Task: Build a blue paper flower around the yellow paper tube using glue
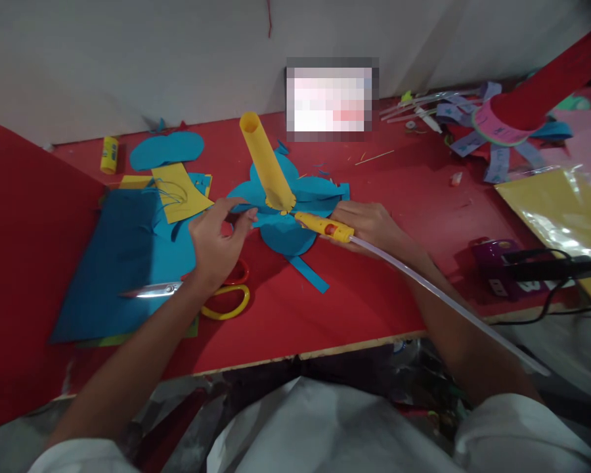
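Note:
A blue paper flower point(288, 238) with broad petals lies on the red table. From its middle a yellow paper tube point(266, 154) leans up, its fringed lower end against the petals. My left hand point(217, 243) is at the left petal, its thumb and forefinger closed around the petal's edge. In my right hand point(369, 223) is a yellow glue gun point(325, 226), with its nozzle close to the base of the tube. A long clear glue stick point(438, 295) trails from its back end. My right fingers are partly hidden behind the gun.
Scissors point(226, 302) lie under my left wrist, beside blue sheets point(113, 263) and a yellow paper piece point(177, 190). A glue stick tube point(109, 155) stands behind. At the back is a blurred screen point(329, 98). Right: a red paper form point(546, 85), a purple box point(497, 263), a black cable.

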The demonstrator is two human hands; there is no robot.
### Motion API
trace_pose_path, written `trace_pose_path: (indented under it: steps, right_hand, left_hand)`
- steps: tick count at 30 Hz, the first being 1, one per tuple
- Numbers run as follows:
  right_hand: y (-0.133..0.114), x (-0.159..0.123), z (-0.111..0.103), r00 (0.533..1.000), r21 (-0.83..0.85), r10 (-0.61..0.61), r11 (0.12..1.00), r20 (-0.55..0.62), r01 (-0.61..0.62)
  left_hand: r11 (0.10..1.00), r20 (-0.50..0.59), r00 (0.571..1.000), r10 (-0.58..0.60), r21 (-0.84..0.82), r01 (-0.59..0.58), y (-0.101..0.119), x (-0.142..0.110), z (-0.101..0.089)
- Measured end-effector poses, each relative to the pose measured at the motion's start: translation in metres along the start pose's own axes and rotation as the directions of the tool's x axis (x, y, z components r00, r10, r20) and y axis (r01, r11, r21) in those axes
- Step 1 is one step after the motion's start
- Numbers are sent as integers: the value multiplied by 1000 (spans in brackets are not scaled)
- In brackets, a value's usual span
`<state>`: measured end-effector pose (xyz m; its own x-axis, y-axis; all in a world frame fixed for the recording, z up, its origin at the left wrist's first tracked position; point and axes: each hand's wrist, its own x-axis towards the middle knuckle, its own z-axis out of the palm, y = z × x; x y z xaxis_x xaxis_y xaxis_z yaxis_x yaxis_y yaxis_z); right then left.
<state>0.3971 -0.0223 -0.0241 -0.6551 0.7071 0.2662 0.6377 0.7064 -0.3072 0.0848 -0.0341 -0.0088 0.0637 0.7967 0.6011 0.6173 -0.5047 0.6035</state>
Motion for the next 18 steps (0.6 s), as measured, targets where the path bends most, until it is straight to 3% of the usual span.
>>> trace_pose_path:
  steps: [3, 6, 12, 15, 18]
  right_hand:
    - [-3, -2, -3, 998, 24, -58, 998, 31, 57]
    - [-7, -1, -1, 996, 31, -61, 998, 65, 59]
    - [-10, 5, 4, 996, -11, -70, 997, 63, 71]
    - [-7, 5, 5, 998, -35, -50, 998, 35, 51]
    - [-3, 4, 7, 999, -44, -36, 998, 5, 37]
  left_hand:
    - [983, 6, 993, 119, 141, -119, 1, -2, -2]
    - [947, 36, 964, 265, 175, -267, -5, -5, -2]
    - [802, 155, 838, 523, 245, -545, -11, -8, 4]
    - [748, 202, 798, 568, 278, -603, -7, -7, 5]
    - [726, 252, 785, 566, 298, -619, -3, -7, 7]
